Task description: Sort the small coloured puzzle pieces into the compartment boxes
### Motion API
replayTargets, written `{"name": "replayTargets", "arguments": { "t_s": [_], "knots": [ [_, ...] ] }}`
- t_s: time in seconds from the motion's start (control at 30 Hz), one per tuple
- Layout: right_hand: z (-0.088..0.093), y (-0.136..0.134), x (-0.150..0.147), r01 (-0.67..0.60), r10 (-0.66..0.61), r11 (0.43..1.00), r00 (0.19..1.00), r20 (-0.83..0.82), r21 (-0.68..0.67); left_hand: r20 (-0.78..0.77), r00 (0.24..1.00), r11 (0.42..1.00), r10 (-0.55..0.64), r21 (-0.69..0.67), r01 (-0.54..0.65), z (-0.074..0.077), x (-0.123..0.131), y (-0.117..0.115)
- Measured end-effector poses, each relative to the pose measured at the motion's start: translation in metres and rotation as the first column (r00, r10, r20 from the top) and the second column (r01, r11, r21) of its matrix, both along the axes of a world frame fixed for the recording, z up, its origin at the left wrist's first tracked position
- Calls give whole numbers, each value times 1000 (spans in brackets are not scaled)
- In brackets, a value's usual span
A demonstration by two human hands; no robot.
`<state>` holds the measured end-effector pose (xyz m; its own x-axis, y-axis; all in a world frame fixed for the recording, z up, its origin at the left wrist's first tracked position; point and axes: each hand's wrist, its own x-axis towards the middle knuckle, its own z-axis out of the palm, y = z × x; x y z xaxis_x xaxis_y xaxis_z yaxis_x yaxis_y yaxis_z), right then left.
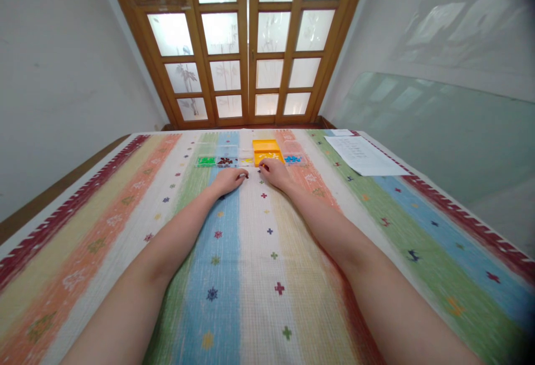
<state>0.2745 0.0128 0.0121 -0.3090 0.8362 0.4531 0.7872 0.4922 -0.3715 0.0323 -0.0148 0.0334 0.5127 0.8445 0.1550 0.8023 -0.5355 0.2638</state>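
My left hand (229,181) rests over the tablecloth in front of the small boxes, thumb and fingers pinched together. A tiny dark spot shows at its fingertips, too small to name. Close by on the right, my right hand (276,173) is also closed in a pinch, just before an open orange box (266,145); whatever is in its fingers is too small to make out. White pieces (270,156) lie in that box. Beside it, clear lidded boxes hold green pieces (206,161), dark brown pieces (225,161), yellow pieces (247,160) and blue pieces (293,159).
A striped, patterned tablecloth (254,253) covers the table. Printed paper sheets (361,155) lie at the far right. Beyond the table's far edge stand wooden doors with glass panes (225,75). A pale glass panel (438,136) leans along the right wall.
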Motion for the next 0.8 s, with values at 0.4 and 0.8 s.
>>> {"name": "replayTargets", "arguments": {
  "t_s": [0.4,0.8],
  "knots": [
    [-4,0,-1,-58,57,997,998,-13,-47,32,999,1000,-20,-22,21,5,-2,-2],
    [-3,-1,0,-49,49,998,999,-2,-41,95,993,997,-76,-20,78,-1,-3,1]
  ]
}}
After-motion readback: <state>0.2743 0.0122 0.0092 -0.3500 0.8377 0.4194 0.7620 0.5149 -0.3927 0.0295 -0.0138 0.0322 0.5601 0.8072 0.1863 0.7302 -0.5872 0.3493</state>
